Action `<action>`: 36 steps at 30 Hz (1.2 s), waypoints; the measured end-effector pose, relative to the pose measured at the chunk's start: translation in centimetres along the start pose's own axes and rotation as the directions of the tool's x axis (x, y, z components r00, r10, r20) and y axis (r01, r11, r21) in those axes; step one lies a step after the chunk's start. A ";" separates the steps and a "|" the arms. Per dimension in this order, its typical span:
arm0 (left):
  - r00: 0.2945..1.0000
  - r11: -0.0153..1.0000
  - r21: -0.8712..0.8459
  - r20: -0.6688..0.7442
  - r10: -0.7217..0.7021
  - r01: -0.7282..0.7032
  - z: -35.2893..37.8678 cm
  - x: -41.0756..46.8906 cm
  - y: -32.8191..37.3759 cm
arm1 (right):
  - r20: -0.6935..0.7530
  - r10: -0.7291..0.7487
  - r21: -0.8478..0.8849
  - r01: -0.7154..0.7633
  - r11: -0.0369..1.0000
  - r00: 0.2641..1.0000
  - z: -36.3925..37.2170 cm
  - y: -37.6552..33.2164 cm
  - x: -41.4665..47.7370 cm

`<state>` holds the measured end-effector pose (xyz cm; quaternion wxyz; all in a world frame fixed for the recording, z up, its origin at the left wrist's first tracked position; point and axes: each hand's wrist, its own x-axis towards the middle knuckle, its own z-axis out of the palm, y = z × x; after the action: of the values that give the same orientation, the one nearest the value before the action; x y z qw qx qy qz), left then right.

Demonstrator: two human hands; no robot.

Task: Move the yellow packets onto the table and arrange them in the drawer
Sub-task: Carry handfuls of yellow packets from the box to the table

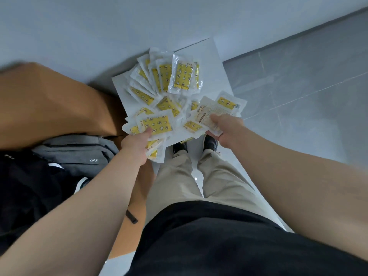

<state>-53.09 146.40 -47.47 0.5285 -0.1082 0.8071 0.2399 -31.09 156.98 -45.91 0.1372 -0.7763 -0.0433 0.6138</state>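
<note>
Several yellow packets in clear wrappers lie heaped on a low white surface in front of my feet. My left hand grips a bunch of packets at the near left of the heap. My right hand holds a few packets, one turned with its printed back up. No drawer is in view.
A wooden table stands at the left with a grey backpack and a dark bag by it. A white wall runs behind the heap. Grey tiled floor spreads to the right.
</note>
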 end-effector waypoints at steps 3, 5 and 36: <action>0.999 0.999 -0.029 0.033 0.021 -0.020 -0.7 -2.2 1.2 | 0.028 -0.023 0.064 0.021 0.998 0.999 -1.7 -0.8 -2.9; 0.997 0.996 -0.083 0.076 -0.003 0.010 -1.1 -4.0 2.2 | 0.053 -0.035 0.111 0.029 0.993 0.998 -3.1 -1.1 -4.9; 0.685 0.713 0.387 0.707 0.177 -0.584 41.1 -43.7 -5.9 | -0.169 -0.203 0.944 0.217 0.247 0.965 -54.4 5.6 -11.8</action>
<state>0.63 158.50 -22.93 0.7041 0.3261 0.6210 0.1107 17.97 140.08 -24.91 0.6552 -0.5287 0.2312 0.4876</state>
